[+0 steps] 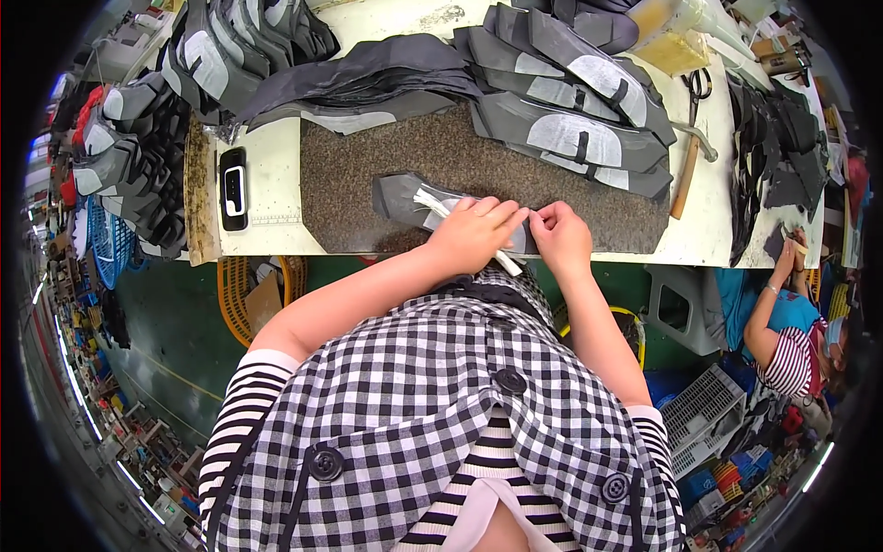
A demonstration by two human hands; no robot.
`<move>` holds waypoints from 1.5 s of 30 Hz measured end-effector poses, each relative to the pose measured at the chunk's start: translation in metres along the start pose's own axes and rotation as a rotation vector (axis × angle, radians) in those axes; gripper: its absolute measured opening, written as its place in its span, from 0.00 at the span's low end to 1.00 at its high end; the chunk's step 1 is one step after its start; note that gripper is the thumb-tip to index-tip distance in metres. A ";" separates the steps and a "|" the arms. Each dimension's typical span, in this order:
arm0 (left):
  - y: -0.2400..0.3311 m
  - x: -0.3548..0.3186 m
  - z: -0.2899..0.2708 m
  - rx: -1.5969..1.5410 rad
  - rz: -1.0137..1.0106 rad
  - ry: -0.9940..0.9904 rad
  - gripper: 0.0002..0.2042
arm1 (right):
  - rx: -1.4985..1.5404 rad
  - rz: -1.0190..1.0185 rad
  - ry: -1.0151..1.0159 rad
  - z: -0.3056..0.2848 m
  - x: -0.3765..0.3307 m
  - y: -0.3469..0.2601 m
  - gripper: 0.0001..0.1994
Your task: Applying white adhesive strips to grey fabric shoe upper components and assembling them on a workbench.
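A dark grey cut piece (395,198) with a pale patch lies at the front of the brown speckled board (349,166). My left hand (474,235) rests over it, closed around a bundle of white strips (430,200); their ends stick out on both sides of the palm. Close beside it, at the right end of the piece, is my right hand (563,239). Its thumb and fingers are pinched together, nearly touching the left fingertips, and whatever is between them is too small to make out.
Stacked grey pieces with white patches and black tabs (579,138) lie at the back right, beside a dark stack (368,78). A phone (234,189) sits left. A hammer (685,175) and scissors (697,87) lie right. Another person (786,322) works at the far right.
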State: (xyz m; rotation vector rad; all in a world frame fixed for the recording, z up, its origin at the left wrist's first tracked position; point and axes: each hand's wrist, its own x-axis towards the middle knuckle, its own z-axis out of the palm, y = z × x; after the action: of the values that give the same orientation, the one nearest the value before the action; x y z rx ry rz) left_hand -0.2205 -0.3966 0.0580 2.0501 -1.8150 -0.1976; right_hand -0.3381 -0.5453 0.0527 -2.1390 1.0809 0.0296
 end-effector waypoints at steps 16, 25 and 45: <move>0.014 0.027 -0.001 0.153 -0.112 -0.294 0.22 | 1.096 0.207 -0.006 -0.016 0.016 0.033 0.11; -0.008 0.012 -0.018 -0.239 -0.272 0.011 0.23 | -0.134 -0.638 0.018 -0.018 -0.001 0.011 0.32; -0.001 0.000 -0.082 -1.532 -0.730 0.271 0.11 | 0.579 -0.582 -0.303 -0.054 0.007 -0.112 0.14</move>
State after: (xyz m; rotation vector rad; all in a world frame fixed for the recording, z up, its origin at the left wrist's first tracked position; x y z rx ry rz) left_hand -0.1907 -0.3804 0.1322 1.2634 -0.2620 -1.0326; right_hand -0.2697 -0.5409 0.1565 -1.7598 0.2205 -0.2012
